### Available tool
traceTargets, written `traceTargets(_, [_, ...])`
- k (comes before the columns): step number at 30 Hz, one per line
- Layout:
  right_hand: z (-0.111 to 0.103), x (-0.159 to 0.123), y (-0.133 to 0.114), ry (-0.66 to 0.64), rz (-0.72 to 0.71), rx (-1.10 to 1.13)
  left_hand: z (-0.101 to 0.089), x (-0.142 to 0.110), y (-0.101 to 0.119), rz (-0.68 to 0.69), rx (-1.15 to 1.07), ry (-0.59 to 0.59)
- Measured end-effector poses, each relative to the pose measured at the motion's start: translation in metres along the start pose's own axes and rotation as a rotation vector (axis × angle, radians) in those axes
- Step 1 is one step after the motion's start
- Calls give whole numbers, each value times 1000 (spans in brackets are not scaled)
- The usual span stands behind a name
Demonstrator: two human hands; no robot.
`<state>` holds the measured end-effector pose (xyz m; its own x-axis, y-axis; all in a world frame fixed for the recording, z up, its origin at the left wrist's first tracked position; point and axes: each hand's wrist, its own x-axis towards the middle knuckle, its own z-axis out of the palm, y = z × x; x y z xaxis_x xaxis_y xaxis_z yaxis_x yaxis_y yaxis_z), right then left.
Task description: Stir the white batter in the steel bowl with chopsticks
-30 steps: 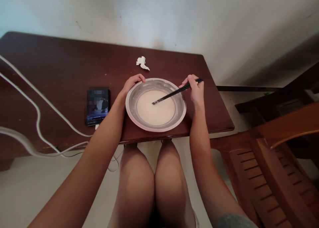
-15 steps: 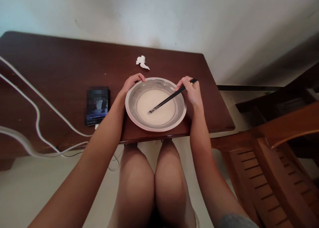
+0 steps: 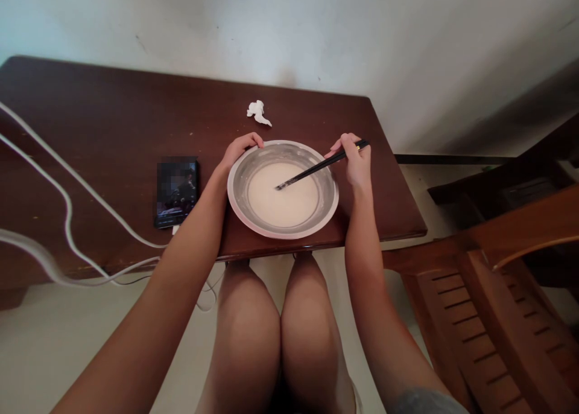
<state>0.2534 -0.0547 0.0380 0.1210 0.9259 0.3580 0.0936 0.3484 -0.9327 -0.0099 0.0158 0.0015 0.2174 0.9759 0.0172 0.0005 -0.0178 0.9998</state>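
A wide metal bowl [image 3: 239,204] stands at the table's front edge, holding a pale, milky batter-like liquid [image 3: 283,206]. My left hand [image 3: 241,150] grips the bowl's far left rim, fingers curled over its edge. Closed around black chopsticks [image 3: 319,165], my right hand [image 3: 356,160] is just beyond the bowl's right rim. The chopsticks slant down to the left, and their whitened tips meet the liquid near the middle of the bowl. They lie close together, so I cannot tell their exact number.
A crumpled white tissue [image 3: 259,112] lies behind the bowl on the dark wooden table [image 3: 113,112]. To the left is a phone [image 3: 176,191] with a lit screen, near white cables [image 3: 67,212]. A slatted wooden chair [image 3: 465,317] stands at the right, and a wall rises behind.
My right hand has moved slightly right and away from me, carrying the chopstick tips toward the far side of the liquid. My left hand and the bowl have stayed put.
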Motion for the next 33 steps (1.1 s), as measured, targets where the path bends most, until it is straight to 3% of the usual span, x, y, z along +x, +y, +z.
traceTargets(6, [2, -2, -1, -163, 36, -33, -1, 0, -2, 19, 13, -3])
traceTargets(11, [0, -1, -1, -9, 0, -31, 0, 0, -1, -14, -27, 1])
traceTargets(16, [1, 0, -1, -150, 5, 9, -1, 1, -1, -6, -14, -18])
traceTargets(21, [-1, 0, -1, 7, 0, -32, -2, 1, -4, 39, -18, -18])
traceTargets(26, [2, -1, -2, -149, 16, -47, -3, 3, -6, -1, -34, -17])
traceTargets(31, [-1, 2, 1, 25, -6, -44, -3, 3, -7, 20, -29, -23])
traceTargets(33, [-1, 1, 1, -14, 9, -60, -3, 2, -6, 11, -18, -21])
